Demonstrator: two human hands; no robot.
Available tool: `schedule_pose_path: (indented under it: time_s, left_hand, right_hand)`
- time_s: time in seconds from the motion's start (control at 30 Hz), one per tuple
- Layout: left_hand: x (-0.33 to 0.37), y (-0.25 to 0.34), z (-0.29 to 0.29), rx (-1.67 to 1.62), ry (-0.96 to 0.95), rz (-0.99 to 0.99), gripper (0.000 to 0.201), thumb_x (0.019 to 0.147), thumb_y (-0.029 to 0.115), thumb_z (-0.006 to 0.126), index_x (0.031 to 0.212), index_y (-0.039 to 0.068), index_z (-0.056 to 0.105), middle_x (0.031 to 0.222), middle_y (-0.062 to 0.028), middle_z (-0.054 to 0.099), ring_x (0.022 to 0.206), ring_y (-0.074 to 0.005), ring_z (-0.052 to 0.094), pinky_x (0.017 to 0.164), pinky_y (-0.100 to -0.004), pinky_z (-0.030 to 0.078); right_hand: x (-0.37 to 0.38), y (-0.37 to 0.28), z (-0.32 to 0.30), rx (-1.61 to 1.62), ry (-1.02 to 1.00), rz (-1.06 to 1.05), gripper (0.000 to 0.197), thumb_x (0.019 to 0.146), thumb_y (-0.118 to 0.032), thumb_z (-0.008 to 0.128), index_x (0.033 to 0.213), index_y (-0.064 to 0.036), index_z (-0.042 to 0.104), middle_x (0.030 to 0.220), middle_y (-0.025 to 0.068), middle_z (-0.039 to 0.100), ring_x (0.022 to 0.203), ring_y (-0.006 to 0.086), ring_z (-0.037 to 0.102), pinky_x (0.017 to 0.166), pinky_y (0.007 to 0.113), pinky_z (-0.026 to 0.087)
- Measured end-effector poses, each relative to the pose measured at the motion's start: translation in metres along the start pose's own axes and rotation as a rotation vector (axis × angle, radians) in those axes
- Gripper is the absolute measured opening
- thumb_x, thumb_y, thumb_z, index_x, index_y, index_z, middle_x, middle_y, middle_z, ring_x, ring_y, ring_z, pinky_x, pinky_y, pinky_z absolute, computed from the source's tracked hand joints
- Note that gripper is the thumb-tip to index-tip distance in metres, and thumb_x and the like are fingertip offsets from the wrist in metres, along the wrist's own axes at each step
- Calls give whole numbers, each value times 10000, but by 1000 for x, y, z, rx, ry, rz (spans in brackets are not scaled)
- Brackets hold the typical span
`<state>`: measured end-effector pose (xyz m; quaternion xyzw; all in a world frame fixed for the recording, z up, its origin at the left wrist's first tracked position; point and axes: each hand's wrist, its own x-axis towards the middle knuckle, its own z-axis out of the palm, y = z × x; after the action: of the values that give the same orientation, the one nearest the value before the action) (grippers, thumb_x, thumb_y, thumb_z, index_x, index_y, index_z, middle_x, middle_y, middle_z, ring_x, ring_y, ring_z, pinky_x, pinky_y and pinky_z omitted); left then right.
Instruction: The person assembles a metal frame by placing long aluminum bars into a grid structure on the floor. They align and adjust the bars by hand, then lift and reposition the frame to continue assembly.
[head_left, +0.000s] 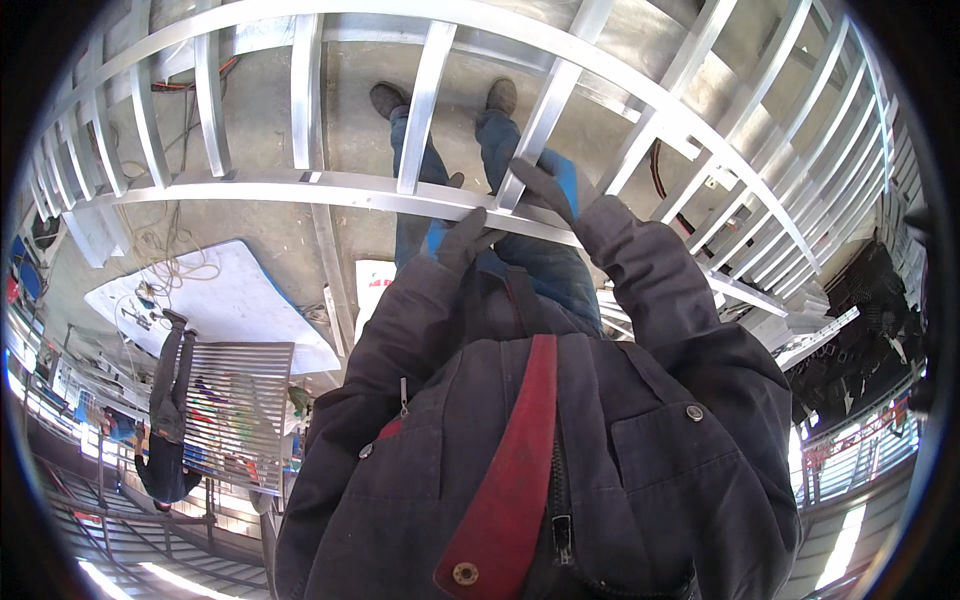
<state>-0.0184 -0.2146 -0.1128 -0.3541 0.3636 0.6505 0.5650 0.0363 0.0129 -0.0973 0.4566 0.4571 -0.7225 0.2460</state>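
Note:
A silver metal railing [350, 192] with evenly spaced upright bars stretches across the view in front of me. My left hand [462, 240], in a grey glove with a blue cuff, is closed over its near rail. Just right of it, my right hand [545, 188], gloved alike, grips the railing where an upright bar [545, 115] meets the near rail. Parts of the fingers of both hands are hidden by the rail and gloves. The railing's far rail [600, 62] curves past beyond my hands.
More barred metal frames [800, 170] crowd the right side. Dark heaped material [860, 320] lies beyond them. To the left, a white sheet [235, 290] carries a loosely coiled cord [175, 268]. Another person [168, 440] stands beside a slatted metal panel [240, 410].

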Motion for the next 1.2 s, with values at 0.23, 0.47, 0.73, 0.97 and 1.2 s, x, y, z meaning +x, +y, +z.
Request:
schedule_pose_path:
  time_s: [0.23,0.47,0.73,0.97,1.2]
  left_hand:
    - [2,-14,7,242,61,41,555,951,139,730,1412,-32,473,1335,-213,566,1212,-330,631,991,-445,607]
    - [7,-23,17,284,160,137,514,962,215,740,1351,-43,525,1268,-212,613,1110,-325,686,917,-419,637]
    - [5,-7,20,404,78,108,497,980,216,717,1348,-56,524,1265,-209,619,1094,-321,692,899,-431,642]
    - [3,-18,30,324,147,186,446,986,220,708,1325,-22,549,1188,-183,651,1037,-308,704,853,-421,650]
    - [3,-11,5,401,-70,94,418,996,281,705,1316,52,563,1181,-103,672,1070,-229,684,986,-457,578]
  right_hand:
    - [7,-8,9,-254,142,76,676,936,-548,700,1275,33,628,1093,147,723,971,222,706,842,361,569]
    - [1,0,16,-356,202,14,690,919,-600,624,1234,13,663,1104,255,726,1033,382,711,903,440,542]
    - [7,0,9,-378,98,7,674,922,-601,596,1201,6,685,1073,235,739,1005,374,718,905,431,539]
    - [6,-2,11,-455,110,25,639,939,-600,576,1177,-24,715,1055,208,748,1010,347,717,901,422,536]
    - [18,9,-12,-293,-124,-3,645,929,-581,659,1249,-21,650,1112,133,720,962,221,677,846,361,530]
